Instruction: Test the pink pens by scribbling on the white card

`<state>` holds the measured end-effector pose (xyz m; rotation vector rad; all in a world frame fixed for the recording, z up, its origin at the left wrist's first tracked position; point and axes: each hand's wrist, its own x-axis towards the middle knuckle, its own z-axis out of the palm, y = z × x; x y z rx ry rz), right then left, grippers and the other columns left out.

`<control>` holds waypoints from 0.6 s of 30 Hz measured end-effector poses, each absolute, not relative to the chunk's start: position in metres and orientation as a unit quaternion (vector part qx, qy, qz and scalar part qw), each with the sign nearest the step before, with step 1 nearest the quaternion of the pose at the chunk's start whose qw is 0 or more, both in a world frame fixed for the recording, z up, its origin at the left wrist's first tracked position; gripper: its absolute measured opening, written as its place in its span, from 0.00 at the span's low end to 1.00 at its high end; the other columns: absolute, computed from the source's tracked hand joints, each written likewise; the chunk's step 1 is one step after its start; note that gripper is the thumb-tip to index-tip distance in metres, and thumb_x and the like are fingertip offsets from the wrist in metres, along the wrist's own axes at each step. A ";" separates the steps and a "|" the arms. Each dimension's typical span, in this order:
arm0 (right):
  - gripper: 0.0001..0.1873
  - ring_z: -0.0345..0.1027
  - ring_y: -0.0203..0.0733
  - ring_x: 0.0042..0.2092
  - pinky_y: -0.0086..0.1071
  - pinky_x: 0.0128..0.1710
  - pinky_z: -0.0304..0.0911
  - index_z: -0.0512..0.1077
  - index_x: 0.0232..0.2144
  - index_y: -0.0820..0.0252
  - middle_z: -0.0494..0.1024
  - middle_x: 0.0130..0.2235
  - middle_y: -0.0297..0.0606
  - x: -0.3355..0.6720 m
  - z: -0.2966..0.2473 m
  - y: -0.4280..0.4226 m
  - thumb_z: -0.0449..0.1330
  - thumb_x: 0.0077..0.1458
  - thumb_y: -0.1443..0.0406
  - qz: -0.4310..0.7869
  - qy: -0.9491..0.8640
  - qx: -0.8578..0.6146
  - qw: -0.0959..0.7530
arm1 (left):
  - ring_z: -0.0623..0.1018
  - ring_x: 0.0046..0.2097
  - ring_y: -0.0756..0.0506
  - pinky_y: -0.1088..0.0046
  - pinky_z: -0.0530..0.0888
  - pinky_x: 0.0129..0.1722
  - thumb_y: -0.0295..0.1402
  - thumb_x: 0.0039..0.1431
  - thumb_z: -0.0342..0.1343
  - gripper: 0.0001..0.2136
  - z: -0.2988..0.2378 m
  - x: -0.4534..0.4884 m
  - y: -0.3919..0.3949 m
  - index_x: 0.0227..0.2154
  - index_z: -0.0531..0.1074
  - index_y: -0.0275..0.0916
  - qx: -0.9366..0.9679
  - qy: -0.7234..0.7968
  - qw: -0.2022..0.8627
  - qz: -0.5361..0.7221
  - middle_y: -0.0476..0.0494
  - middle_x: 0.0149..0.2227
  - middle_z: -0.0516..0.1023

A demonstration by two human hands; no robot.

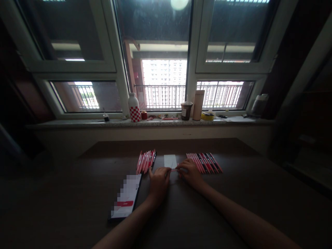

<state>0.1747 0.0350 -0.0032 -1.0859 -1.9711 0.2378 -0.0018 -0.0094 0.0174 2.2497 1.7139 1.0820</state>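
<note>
A slim pink pen (pixel 173 169) lies level between my two hands over the dark table. Its left end is pinched by the fingertips of my left hand (pixel 158 181), while my right hand (pixel 191 173) grips the other end; the fingers hide much of it. Just beyond it lies a white sheet of paper (pixel 169 160). A row of pink, red and dark pens (pixel 146 160) sits beyond my left hand, close to its thumb. Beside my right hand spreads another row of pink and dark pens (pixel 207 163), partly covered by that hand.
A tablet or phone-like device (pixel 127 207) with a lit, partly blurred screen rests left of my left forearm. Along the windowsill (pixel 160 123) stand a red-checked bottle (pixel 134 109), a drink cup (pixel 186 111), a tan tumbler (pixel 198 105) and a yellow tape roll (pixel 207 116).
</note>
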 end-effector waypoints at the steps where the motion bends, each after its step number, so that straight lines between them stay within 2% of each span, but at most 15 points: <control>1: 0.06 0.63 0.45 0.43 0.38 0.45 0.56 0.78 0.32 0.53 0.78 0.34 0.35 0.175 -0.003 0.035 0.63 0.52 0.68 0.097 -0.788 -0.434 0.424 | 0.75 0.46 0.45 0.49 0.46 0.61 0.36 0.62 0.43 0.13 0.017 -0.002 -0.009 0.37 0.73 0.44 0.741 0.566 0.057 0.357 0.47 0.41 0.79; 18: 0.06 0.62 0.44 0.42 0.37 0.43 0.57 0.78 0.33 0.53 0.76 0.33 0.37 0.175 -0.008 0.036 0.63 0.52 0.68 0.077 -0.789 -0.417 0.444 | 0.75 0.46 0.46 0.49 0.45 0.61 0.35 0.62 0.44 0.11 0.014 -0.002 -0.008 0.37 0.72 0.44 0.742 0.563 0.062 0.358 0.48 0.41 0.79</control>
